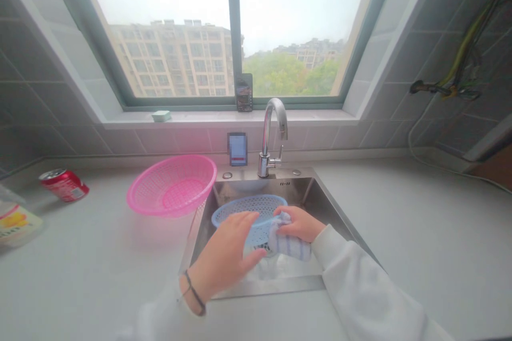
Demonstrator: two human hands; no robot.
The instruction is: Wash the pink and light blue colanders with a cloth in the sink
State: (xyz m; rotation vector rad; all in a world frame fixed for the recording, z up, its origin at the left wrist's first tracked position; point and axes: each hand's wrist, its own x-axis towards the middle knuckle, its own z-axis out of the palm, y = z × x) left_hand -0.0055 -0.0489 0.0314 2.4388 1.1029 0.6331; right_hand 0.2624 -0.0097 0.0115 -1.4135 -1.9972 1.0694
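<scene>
A light blue plastic basket [253, 204] with a perforated wall is tilted inside the steel sink [276, 283]. My right hand [301, 224] is closed round a white dishcloth [292, 246] with blue stripes, at the basket's right rim. Whether those fingers also grip the rim itself, I cannot tell. Over the sink's left side, my left hand [229, 249] is open, thumb apart from the fingers, in front of the basket. It hides part of the basket's near left side, so contact between them cannot be made out.
A pink basket [172, 186] sits left of the sink, beside a red can [64, 185] lying on its side and a plastic package [18, 222]. Behind the sink rise a chrome faucet [264, 138] and a small screen [237, 149]. A phone [244, 93] and pale-green block [161, 116] are on the windowsill.
</scene>
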